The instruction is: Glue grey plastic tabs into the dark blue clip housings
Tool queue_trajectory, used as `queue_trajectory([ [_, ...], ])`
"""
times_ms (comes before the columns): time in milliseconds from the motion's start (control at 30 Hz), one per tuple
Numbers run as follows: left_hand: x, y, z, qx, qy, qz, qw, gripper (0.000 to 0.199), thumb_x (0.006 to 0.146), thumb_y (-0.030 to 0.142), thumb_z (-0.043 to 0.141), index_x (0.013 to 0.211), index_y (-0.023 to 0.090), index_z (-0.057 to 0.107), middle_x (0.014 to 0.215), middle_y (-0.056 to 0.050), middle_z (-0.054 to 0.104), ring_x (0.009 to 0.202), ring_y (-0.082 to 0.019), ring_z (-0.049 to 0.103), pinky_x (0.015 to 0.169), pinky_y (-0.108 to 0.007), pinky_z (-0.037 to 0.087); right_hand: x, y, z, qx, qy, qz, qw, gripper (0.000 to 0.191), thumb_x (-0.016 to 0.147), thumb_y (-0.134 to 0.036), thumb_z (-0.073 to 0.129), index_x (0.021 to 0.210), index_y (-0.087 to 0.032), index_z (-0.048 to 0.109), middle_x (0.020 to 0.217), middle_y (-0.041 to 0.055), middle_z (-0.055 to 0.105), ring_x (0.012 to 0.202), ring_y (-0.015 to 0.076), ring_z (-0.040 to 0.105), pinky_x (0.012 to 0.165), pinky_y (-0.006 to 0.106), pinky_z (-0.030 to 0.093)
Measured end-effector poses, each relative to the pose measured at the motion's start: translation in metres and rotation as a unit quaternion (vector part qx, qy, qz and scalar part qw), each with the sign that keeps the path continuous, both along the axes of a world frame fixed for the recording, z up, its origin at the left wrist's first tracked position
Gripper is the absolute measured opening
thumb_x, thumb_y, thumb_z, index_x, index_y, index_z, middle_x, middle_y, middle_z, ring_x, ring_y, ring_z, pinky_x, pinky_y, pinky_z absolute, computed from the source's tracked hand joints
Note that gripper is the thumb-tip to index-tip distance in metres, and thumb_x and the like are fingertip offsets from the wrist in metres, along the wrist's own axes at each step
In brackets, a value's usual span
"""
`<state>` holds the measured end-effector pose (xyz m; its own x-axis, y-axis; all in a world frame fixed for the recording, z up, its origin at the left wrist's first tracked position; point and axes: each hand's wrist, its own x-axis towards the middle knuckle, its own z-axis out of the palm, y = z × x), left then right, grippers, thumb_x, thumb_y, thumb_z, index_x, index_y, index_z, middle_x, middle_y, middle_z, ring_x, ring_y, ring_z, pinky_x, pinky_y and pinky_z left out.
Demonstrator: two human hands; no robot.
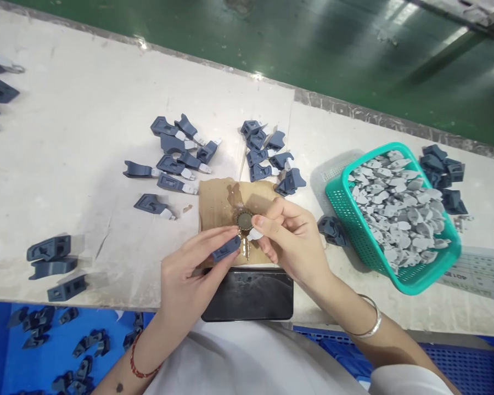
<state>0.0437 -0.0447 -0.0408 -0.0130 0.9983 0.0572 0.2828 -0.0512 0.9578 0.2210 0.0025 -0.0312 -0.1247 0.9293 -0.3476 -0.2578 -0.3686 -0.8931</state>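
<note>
Between its thumb and fingers, my left hand grips a dark blue-grey plastic part. My right hand pinches a small light-grey plastic piece, mostly covered by the fingers. The two pieces are close together but apart. Just beyond them a small crimped bottle cap, with something dark inside, sits on a stained brown sheet. Wet, shiny streaks show on the sheet around the cap. A black smartphone lies flat at the near edge, below both hands.
A green basket full of light-grey pieces stands at right. Blue-grey parts with grey ends lie left of centre, others beyond the sheet. More parts lie at left. A blue bin with parts sits below the table edge.
</note>
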Motion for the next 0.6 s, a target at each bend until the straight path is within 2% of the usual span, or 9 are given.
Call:
queue_trajectory([
  [67, 0.000, 0.000, -0.001, 0.005, -0.002, 0.004, 1.000, 0.029, 0.090, 0.014, 0.079, 0.114, 0.031, 0.083, 0.112, 0.001, 0.082, 0.091, -0.012, 0.080, 0.071, -0.013, 0.063, -0.001, -0.002, 0.000, -0.002, 0.005, -0.006, 1.000, 0.040, 0.084, -0.038, 0.088, 0.064, -0.021, 0.057, 0.044, -0.0068, 0.062, 0.030, 0.0048, 0.043, 0.031, 0.015, 0.030],
  [133, 0.000, 0.001, -0.002, -0.002, -0.019, -0.009, 1.000, 0.033, 0.091, 0.014, 0.078, 0.119, 0.031, 0.082, 0.112, -0.001, 0.079, 0.083, -0.011, 0.078, 0.064, -0.013, 0.061, -0.002, -0.004, 0.002, 0.002, 0.004, -0.013, 1.000, 0.039, 0.086, -0.036, 0.085, 0.064, -0.021, 0.058, 0.045, -0.0069, 0.063, 0.031, 0.0043, 0.044, 0.031, 0.014, 0.031],
  [200, 0.000, 0.002, -0.003, -0.014, -0.046, -0.027, 0.998, 0.036, 0.093, 0.013, 0.075, 0.123, 0.032, 0.080, 0.114, -0.002, 0.076, 0.084, -0.012, 0.078, 0.066, -0.014, 0.062, -0.003, -0.004, 0.003, 0.004, 0.001, -0.019, 1.000, 0.038, 0.089, -0.034, 0.083, 0.064, -0.021, 0.057, 0.045, -0.0069, 0.063, 0.031, 0.0041, 0.045, 0.032, 0.014, 0.033],
  [267, 0.000, 0.003, -0.003, -0.030, -0.081, -0.034, 0.996, 0.040, 0.094, 0.011, 0.073, 0.127, 0.034, 0.078, 0.114, -0.002, 0.073, 0.094, -0.013, 0.077, 0.075, -0.015, 0.064, -0.003, -0.005, 0.005, 0.007, -0.002, -0.024, 1.000, 0.038, 0.090, -0.032, 0.081, 0.063, -0.021, 0.057, 0.045, -0.0071, 0.063, 0.032, 0.0039, 0.046, 0.033, 0.014, 0.034],
  [367, 0.002, 0.004, -0.004, -0.047, -0.120, -0.024, 0.991, 0.037, 0.092, 0.009, 0.074, 0.122, 0.032, 0.077, 0.110, -0.001, 0.070, 0.099, -0.011, 0.076, 0.085, -0.016, 0.064, -0.005, -0.006, 0.008, 0.018, -0.015, -0.022, 0.999, 0.037, 0.091, -0.030, 0.080, 0.064, -0.021, 0.057, 0.045, -0.0072, 0.063, 0.032, 0.0040, 0.046, 0.035, 0.014, 0.036],
  [467, 0.003, 0.004, -0.004, -0.050, -0.131, -0.022, 0.990, 0.027, 0.090, 0.009, 0.076, 0.111, 0.027, 0.078, 0.105, 0.000, 0.068, 0.093, -0.010, 0.075, 0.082, -0.014, 0.064, -0.008, -0.008, 0.011, 0.036, -0.038, -0.012, 0.999, 0.036, 0.091, -0.029, 0.078, 0.064, -0.021, 0.057, 0.045, -0.0065, 0.062, 0.034, 0.0050, 0.049, 0.037, 0.016, 0.039],
  [600, 0.004, 0.005, -0.004, -0.052, -0.130, -0.019, 0.990, 0.022, 0.089, 0.009, 0.077, 0.106, 0.023, 0.076, 0.100, 0.000, 0.067, 0.087, -0.009, 0.075, 0.077, -0.013, 0.064, -0.010, -0.008, 0.013, 0.055, -0.054, -0.007, 0.997, 0.035, 0.092, -0.027, 0.076, 0.064, -0.020, 0.056, 0.048, -0.0059, 0.063, 0.037, 0.0049, 0.051, 0.040, 0.016, 0.042],
])
